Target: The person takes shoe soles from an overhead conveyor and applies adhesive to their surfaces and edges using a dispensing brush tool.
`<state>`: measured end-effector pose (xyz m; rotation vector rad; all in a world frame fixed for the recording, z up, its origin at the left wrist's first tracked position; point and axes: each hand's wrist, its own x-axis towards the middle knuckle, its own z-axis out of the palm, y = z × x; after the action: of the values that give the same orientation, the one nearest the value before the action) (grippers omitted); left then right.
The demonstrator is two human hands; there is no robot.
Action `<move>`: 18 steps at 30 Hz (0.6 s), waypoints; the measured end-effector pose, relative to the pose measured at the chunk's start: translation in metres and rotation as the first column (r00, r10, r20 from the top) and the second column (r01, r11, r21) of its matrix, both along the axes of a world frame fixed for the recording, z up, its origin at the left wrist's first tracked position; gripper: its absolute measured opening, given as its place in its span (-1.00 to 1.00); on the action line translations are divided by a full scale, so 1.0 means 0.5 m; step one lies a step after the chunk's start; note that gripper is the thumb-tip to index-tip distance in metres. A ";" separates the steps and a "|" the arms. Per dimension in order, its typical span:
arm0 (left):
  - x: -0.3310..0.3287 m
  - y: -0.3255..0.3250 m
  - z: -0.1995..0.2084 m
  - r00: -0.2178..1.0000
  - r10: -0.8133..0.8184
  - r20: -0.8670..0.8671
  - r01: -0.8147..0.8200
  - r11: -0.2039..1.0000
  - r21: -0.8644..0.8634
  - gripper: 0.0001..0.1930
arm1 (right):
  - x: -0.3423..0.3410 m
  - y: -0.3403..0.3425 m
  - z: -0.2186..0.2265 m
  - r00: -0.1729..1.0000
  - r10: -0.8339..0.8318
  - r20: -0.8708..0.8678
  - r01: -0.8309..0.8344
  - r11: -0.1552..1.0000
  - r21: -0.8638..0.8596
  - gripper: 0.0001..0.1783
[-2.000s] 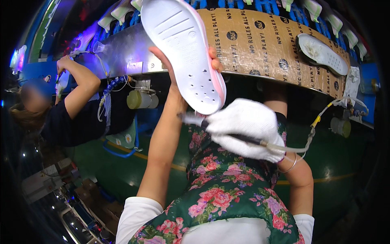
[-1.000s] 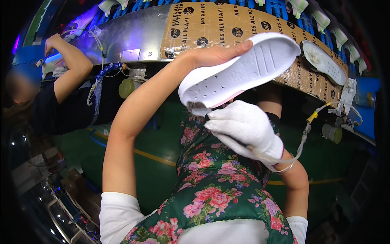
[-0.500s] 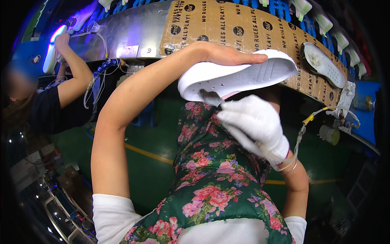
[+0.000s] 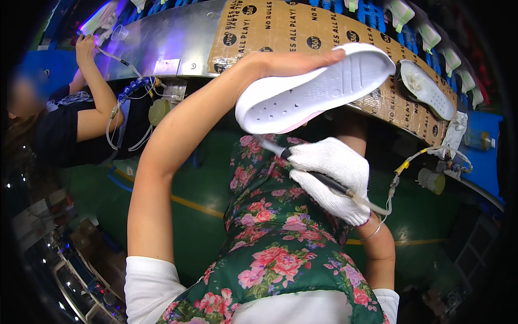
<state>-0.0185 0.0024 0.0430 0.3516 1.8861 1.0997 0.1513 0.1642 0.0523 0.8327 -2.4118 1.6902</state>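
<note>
A white shoe sole (image 4: 318, 89) with a hollowed inside and small holes near the heel is gripped by my bare left hand (image 4: 294, 63). My fingers lie behind it, with the thumb along its upper edge. The sole is tilted, its inside facing me and its heel end at the lower left. In a white knit glove, my right hand (image 4: 332, 178) is closed on a dark-handled brush (image 4: 278, 150) that has a thin tube at its rear. The blurred bristles are just below the heel rim; whether they touch it I cannot tell.
Printed brown cardboard (image 4: 280, 32) covers part of the curved metal bench (image 4: 156, 38). A second sole (image 4: 426, 89) with crumpled white material in it lies there. A clear jar (image 4: 477, 139) and a tube (image 4: 396, 178) are at the right. At the left sits another person (image 4: 81, 116).
The brush has come out of the sole's heel area to below its rim. The sole has tipped, with its toe end higher and more of its inside showing.
</note>
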 end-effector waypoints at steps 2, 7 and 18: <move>-0.004 -0.011 -0.036 0.994 0.026 0.105 -0.040 0.991 0.127 -0.09 | 0.006 0.022 0.005 0.964 -0.016 0.264 0.069 0.979 -0.194 -0.76; 0.042 -0.007 -0.139 0.780 -0.106 0.616 -0.529 0.413 0.741 -0.17 | -0.019 0.047 0.007 0.819 -0.330 0.470 0.519 0.776 -0.360 -0.73; 0.172 -0.030 -0.142 0.699 0.235 0.675 -0.679 0.513 0.524 -0.37 | -0.104 0.087 0.055 0.973 -0.152 -0.173 0.167 0.983 0.077 -0.77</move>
<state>0.0675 -0.0124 -0.0280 -0.0794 0.9265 2.1313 0.0991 0.2075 0.0797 0.7357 -2.3856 1.4045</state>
